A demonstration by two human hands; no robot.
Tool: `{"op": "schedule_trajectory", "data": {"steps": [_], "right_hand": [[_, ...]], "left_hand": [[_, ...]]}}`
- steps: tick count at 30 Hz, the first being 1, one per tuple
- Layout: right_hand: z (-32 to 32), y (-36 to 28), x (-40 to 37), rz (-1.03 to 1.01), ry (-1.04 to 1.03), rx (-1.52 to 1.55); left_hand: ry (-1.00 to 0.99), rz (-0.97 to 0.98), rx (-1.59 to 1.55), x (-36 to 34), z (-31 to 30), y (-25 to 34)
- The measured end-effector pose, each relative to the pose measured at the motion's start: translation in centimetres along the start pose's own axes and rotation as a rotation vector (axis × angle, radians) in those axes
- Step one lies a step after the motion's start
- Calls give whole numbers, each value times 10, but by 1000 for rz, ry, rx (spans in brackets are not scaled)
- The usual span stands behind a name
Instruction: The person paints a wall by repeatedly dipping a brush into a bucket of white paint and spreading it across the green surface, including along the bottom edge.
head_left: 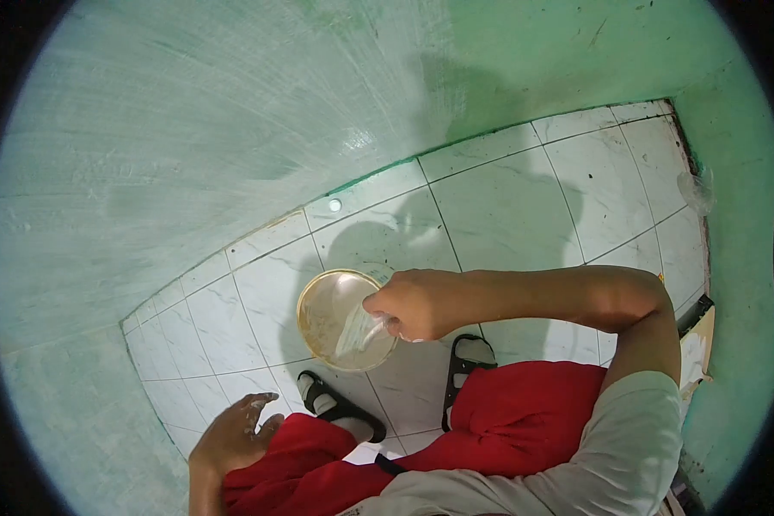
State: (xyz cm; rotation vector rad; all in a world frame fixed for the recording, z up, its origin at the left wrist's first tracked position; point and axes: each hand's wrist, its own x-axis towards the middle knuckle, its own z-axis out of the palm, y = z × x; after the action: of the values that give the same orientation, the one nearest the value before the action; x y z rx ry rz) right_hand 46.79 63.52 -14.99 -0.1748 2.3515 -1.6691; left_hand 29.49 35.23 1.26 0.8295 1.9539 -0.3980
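My right hand (pixel 414 305) is closed around a whitish, brush-like tool (pixel 357 334), whose streaky flat end points down over the bucket. The round bucket (pixel 304 310) has a yellowish rim and pale, wet-looking contents. It appears to stand on the tiles in front of my feet, and my hand covers part of its right side. My left hand (pixel 236 434) is beside my left knee with white smears on the fingers. Its thumb and fingers are apart, holding nothing.
A wall (pixel 232 112) with whitish streaks over green rises ahead. Against its foot, a small white round object (pixel 334 205) lies on the tiled floor (pixel 499 206). Clear crumpled plastic (pixel 698 191) is by the right wall. My sandalled feet (pixel 340 408) flank the area just below the bucket.
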Motion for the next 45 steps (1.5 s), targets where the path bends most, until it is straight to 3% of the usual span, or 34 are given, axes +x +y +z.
{"op": "schedule_trajectory", "data": {"steps": [2,4,5,8,13,16,18,22,24,28,31,33,37,40,45], "right_hand": [[-4,-1,1,4,-10,-116],[-10,-7,-2,56,-45,-46],[-12,-8,-1,101,-64,19],[-15,0,0,88,-51,6],[-17,6,1,20,-58,22],[-16,5,-2,22,-14,20],[-18,2,-5,74,-2,35],[-14,-2,-9,21,17,37],[-18,-11,-8,216,-41,95],[-13,-8,-7,104,-30,28],[-15,-16,-5,181,-18,24],[-24,-29,-5,370,-121,170],[-17,-15,-8,377,-61,164],[-13,-4,-7,243,-35,119],[-23,-27,-5,432,-117,141]], "left_hand": [[33,27,-85,1,1,0],[-42,-47,142,-6,4,0],[-34,-62,57,-4,1,5],[26,-44,-71,4,8,4],[15,-19,39,4,9,-3],[-28,-132,-3,6,-5,13],[-17,-42,-26,6,-5,11],[-5,-48,-4,11,-8,7],[51,24,74,13,-10,1],[64,57,71,15,-17,5],[55,66,83,20,-17,1],[43,63,100,22,-20,1],[77,101,106,23,-20,-4],[86,96,93,21,-23,-3],[101,106,84,20,-18,-13]]}}
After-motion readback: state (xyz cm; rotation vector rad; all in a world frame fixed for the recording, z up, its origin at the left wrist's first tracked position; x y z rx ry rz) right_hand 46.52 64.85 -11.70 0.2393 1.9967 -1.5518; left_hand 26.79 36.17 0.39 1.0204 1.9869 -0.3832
